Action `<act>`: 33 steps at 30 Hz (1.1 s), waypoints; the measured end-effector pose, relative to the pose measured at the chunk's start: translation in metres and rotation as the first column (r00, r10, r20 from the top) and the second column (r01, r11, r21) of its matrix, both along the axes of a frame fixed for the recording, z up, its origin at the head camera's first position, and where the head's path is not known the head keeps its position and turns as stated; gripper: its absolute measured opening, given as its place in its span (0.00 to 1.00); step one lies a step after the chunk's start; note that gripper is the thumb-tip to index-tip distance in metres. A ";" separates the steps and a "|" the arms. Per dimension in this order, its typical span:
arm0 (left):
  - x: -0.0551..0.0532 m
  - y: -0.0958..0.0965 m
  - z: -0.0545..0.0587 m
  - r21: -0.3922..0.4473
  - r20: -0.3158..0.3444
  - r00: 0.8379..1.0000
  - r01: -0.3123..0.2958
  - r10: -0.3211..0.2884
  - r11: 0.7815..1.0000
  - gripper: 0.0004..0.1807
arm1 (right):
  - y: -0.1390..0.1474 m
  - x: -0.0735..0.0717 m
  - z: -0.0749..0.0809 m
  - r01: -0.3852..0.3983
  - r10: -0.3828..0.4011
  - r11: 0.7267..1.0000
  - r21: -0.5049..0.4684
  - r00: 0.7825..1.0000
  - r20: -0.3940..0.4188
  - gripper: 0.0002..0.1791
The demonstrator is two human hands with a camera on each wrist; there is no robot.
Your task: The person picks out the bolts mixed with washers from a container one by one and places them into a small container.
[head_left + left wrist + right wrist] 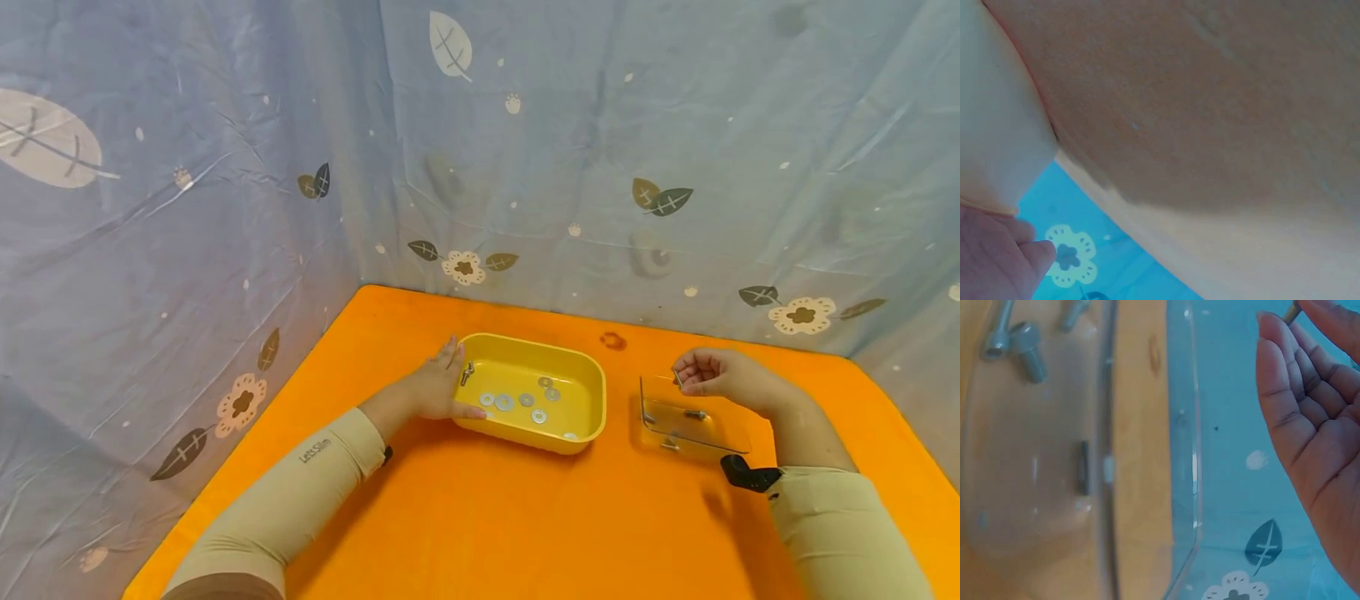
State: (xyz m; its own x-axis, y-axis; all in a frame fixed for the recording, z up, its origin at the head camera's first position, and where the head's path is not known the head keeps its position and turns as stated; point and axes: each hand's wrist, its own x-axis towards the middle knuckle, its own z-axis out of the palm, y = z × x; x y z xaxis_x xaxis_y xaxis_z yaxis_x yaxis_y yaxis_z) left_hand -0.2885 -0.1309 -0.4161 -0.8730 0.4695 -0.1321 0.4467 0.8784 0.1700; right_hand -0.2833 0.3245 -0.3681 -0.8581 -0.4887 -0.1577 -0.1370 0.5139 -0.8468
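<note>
pale sleeves [292, 492]: nearest, one forearm entering from seven o'clock, the other from four.
yellow tray [600, 429]: long axis close to nine-to-three o'clock; washers [503, 402] lie flat on its floor, a screw [467, 373] near its nine o'clock end.
left hand [435, 392]: at the tray's nine o'clock end, fingers spread along the outside, thumb along the near rim, bracing rather than clenched.
tray risk: pressing hard on that one end could, i judge, slide or tip the tray and shift the washers.
clear tray [1029, 487]: at three o'clock from the yellow tray, with loose screws [1029, 353] lying at differing angles.
right hand [723, 377]: at one o'clock over the clear tray, thumb and fingertips pinching a slim metal piece [677, 378].
piece risk: the hold is small, so a rolling or loosening thumb could drop it among the screws or onto the table; a low knuckle could also knock the tray wall.
piece direction: by the clear tray's far side, long axis leaning from eleven to five o'clock; which end is the head, i cannot tell.
curtain [555, 167]: farthest, toward twelve o'clock, beyond the orange table [487, 517].
</note>
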 end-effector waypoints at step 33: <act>-0.002 0.004 -0.006 0.000 0.024 1.000 0.003 -0.003 1.000 0.72 | 0.016 -0.002 -0.010 -0.083 0.082 0.996 0.033 0.996 0.044 0.20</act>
